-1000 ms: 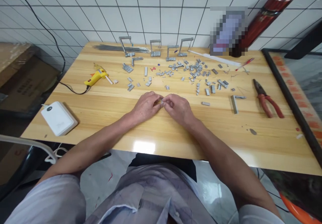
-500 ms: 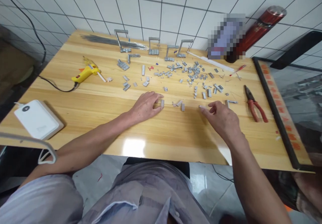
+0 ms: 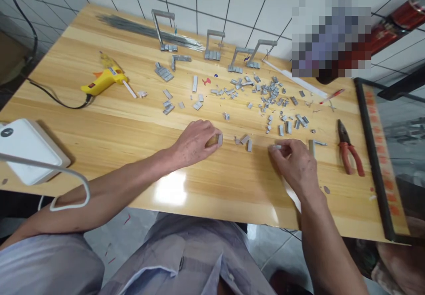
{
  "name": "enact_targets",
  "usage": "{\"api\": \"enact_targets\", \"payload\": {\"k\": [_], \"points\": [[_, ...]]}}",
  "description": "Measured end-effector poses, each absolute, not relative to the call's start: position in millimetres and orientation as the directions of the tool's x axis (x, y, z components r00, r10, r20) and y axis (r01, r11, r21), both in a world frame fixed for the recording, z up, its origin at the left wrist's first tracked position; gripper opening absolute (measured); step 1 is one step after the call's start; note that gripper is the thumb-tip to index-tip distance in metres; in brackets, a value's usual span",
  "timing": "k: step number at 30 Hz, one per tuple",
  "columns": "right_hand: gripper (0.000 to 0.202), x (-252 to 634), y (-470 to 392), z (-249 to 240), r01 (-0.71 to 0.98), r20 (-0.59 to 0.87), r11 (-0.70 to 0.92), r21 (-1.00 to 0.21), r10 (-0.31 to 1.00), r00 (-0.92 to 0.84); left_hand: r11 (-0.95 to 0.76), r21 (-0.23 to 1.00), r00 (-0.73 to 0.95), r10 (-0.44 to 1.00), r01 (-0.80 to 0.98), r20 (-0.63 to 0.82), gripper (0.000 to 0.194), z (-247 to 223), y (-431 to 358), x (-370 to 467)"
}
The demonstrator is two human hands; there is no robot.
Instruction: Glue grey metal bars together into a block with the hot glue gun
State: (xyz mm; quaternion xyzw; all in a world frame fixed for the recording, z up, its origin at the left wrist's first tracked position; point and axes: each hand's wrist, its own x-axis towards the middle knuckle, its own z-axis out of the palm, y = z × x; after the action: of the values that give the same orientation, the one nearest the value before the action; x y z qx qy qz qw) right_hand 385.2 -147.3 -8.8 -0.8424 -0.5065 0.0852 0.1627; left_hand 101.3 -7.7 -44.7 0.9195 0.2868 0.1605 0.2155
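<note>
Near you, at the left of the table [image 3: 212, 193], lies a white box [image 3: 36, 160] whose dark disc [image 3: 6, 132] bears a mark too small to read. Your left hand [image 3: 195, 143], loosely curved, pinches a grey block [image 3: 220, 139], and your right hand [image 3: 298, 162], nearly closed, pinches a small grey piece [image 3: 276, 147]; rightward, orange characters [image 3: 382, 153] are too blurred to read. Farther off are the yellow glue gun [image 3: 106, 82], its label [image 3: 116, 70] illegible, scattered grey bits [image 3: 272, 92] and four standing frames [image 3: 212, 55].

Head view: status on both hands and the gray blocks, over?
Left hand: gray block pinched. Right hand: second small block pinched. Between them: loose gray pieces lying on the tabletop.
</note>
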Motion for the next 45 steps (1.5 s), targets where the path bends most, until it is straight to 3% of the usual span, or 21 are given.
{"api": "enact_targets", "payload": {"k": [4,6,9,16,22,29,45], "points": [[0.026,350.9,-145.7,-2.5,0.895,0.127,-0.073,-0.439,0.982,0.142,-0.755,0.519,0.816,0.552,0.4,0.175,0.026,-42.4,-9.4,97.0],[0.023,329.0,-138.6,-2.8,0.915,0.134,0.091,-0.393,0.99,-0.041,-0.761,0.515,0.822,0.543,0.395,0.171,0.028,-40.4,-10.0,96.0],[0.02,304.5,-125.2,-8.6,0.933,0.097,0.184,-0.31,0.982,-0.162,-0.758,0.503,0.824,0.548,0.415,0.145,0.026,-36.8,-10.9,96.4],[0.032,297.6,-121.4,-22.6,0.944,0.085,0.136,-0.3,0.99,-0.115,-0.765,0.465,0.823,0.554,0.446,0.123,0.032,-36.3,-13.9,97.4],[0.023,296.3,-122.4,-24.7,0.948,0.073,0.092,-0.304,0.995,-0.073,-0.775,0.471,0.837,0.532,0.422,0.126,0.029,-37.8,-12.7,95.9],[0.026,292.0,-118.1,-22.2,0.937,0.032,0.069,-0.343,0.998,-0.062,-0.771,0.48,0.842,0.527,0.418,0.113,0.026,-36.1,-12.1,95.8],[0.032,294.6,-118.4,-24.8,0.926,0.054,0.116,-0.358,0.993,-0.104,-0.755,0.495,0.838,0.537,0.431,0.09,0.029,-32.3,-12.2,96.2]]}}
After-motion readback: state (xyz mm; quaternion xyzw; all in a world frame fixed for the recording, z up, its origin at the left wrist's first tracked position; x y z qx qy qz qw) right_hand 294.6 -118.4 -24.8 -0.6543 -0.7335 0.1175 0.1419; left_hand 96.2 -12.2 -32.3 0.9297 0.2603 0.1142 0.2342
